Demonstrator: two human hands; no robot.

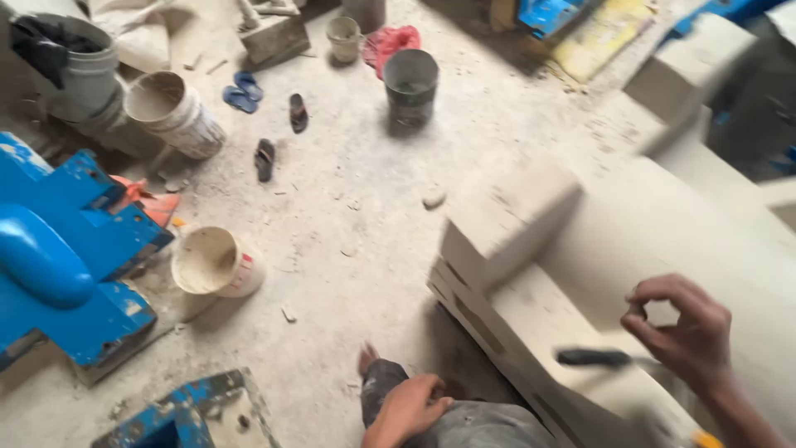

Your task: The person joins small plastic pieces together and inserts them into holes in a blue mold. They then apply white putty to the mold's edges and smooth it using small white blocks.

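Dust covers the concrete floor, strewn with buckets, sandals and blue machinery. Right hand pinches a blurred dark-handled tool over the pale stone block's near edge. Left hand rests loosely curled on the knee.

Stone block: pale, matt, dusty, chalky faces. Floor: rough grey concrete, gritty with dust. Buckets: plastic, caked in dried pale slurry. Machine parts: blue-painted metal, glossy where rounded, chipped elsewhere. Rag: red cloth. Trousers: grey cloth, dust-stained.
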